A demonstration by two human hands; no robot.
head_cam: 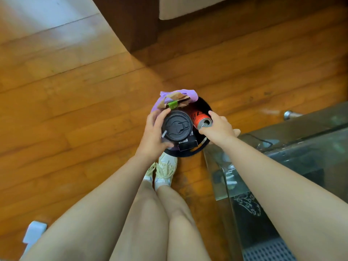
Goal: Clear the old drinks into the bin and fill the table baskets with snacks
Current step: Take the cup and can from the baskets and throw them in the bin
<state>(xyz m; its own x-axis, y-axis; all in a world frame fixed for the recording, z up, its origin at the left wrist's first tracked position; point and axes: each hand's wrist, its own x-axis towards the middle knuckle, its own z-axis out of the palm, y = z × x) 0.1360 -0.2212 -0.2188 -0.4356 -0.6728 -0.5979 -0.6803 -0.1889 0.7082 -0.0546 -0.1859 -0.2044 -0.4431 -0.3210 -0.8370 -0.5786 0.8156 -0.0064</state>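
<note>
Seen from above, both hands are held over a round black bin (195,150) standing on the wooden floor (75,119) in the middle of the frame. The left hand (153,132) wraps its grip around a cup with a black lid (177,126), fingers curled on the far side and thumb on the near side; the lid faces the camera and the cup hangs directly above the bin's left half. The right hand (219,127) has its grip clamped on a red drink can (201,120), the opened silver top turned toward the camera and the body pointing down into the bin's right half. Cup and can sit just beside each other, nearly touching.

Inside the bin, a purple liner (192,94) shows along the far rim, with crumpled brown paper (175,99) and a small green piece (172,104) lying against it just beyond the cup. A dark box with a white label (187,145) lies at the near side, under the cup.

A glass worktop (301,132) fills the right side of the frame, its corner just beside the bin. The person's pale sneakers (165,169) stand at the bin's near edge. A dark wooden piece of furniture (131,25) rises at the upper centre.
</note>
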